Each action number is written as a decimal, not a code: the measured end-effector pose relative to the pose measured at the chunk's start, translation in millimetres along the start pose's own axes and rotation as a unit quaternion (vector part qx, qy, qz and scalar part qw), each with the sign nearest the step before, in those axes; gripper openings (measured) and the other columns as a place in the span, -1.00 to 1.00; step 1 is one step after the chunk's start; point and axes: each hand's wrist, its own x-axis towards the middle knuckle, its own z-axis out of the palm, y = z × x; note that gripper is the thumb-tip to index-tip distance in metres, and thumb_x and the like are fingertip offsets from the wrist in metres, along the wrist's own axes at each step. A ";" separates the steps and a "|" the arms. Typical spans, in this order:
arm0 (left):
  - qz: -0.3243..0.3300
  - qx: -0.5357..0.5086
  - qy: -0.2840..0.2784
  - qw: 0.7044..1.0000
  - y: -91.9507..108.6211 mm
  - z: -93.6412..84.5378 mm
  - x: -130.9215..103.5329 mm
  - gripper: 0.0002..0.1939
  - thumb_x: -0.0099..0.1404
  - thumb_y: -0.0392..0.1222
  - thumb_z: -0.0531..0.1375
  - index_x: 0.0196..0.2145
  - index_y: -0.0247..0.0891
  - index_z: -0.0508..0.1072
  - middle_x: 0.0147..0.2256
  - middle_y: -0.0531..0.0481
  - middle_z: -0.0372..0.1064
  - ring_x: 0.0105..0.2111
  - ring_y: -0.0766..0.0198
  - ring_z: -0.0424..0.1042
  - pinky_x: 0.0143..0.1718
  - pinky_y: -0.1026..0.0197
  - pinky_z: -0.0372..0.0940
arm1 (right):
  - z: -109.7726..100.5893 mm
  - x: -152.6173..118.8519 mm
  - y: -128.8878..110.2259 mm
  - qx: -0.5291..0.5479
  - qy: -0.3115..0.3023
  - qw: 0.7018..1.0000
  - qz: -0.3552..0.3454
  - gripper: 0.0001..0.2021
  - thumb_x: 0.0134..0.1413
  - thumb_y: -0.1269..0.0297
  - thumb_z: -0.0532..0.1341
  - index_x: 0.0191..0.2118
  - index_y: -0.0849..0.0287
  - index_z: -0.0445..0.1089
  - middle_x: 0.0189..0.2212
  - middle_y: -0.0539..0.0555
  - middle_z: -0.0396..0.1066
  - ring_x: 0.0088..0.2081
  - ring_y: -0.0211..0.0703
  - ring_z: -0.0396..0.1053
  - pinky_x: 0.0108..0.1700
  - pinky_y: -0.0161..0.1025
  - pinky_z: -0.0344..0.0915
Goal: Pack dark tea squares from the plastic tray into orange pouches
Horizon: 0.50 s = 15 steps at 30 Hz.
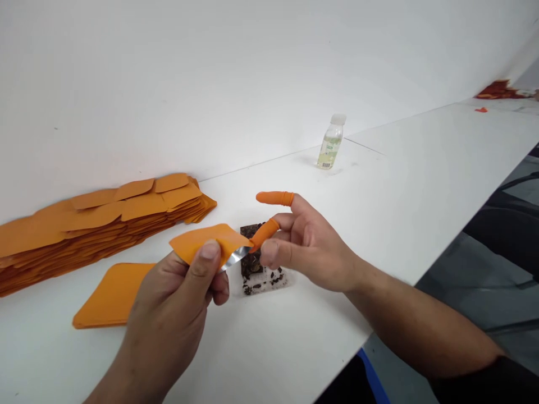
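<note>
My left hand [181, 306] grips an orange pouch [202, 238], the thumb pressed on its face and the other fingers beneath. The pouch's mouth gapes toward the right and shows a silver foil lining. My right hand [314, 241] wears orange finger cots on two fingers. One covered fingertip reaches the mouth's edge; the other finger points out to the left above it, and the thumb stands apart. Below the hands lies a clear tray [275, 285] with a dark brown pressed block [251, 266] and loose crumbs. The hands partly hide it.
A long heap of orange pouches [96, 224] lies along the wall at the left. A smaller stack of pouches [107, 297] is partly behind my left hand. A capped bottle [330, 145] stands near the wall. Red-orange pieces [499, 90] lie at the table's far end. The table edge runs diagonally at right.
</note>
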 end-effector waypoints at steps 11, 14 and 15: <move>-0.005 -0.035 -0.023 0.999 -8.4 20.4 -8.9 -0.47 0.37 0.33 0.21 -0.47 -0.17 0.52 -0.54 -0.02 0.43 -0.49 0.18 0.39 -0.43 0.14 0.35 | 22.3 -0.8 10.5 0.050 0.074 0.995 0.054 -0.35 0.07 0.36 0.47 0.21 -0.06 0.22 -0.10 -0.05 0.34 -0.32 -0.29 0.45 -0.26 -0.20 0.42; 0.016 -0.033 -0.053 0.998 -9.6 25.1 -13.0 -0.46 0.39 0.33 0.18 -0.48 -0.17 0.52 -0.49 -0.06 0.45 -0.42 0.14 0.40 -0.37 0.12 0.38 | 26.4 -0.9 13.6 0.098 0.075 0.992 0.038 -0.38 0.10 0.35 0.45 0.19 -0.08 0.20 -0.07 -0.07 0.34 -0.40 -0.32 0.49 -0.27 -0.16 0.47; 0.026 -0.028 -0.065 0.997 -8.8 26.4 -14.7 -0.45 0.39 0.33 0.18 -0.49 -0.17 0.52 -0.48 -0.07 0.46 -0.42 0.14 0.40 -0.36 0.12 0.38 | 27.4 -1.1 14.2 0.122 0.066 0.989 0.039 -0.35 0.07 0.34 0.47 0.19 -0.10 0.18 -0.03 -0.07 0.35 -0.47 -0.33 0.49 -0.33 -0.14 0.48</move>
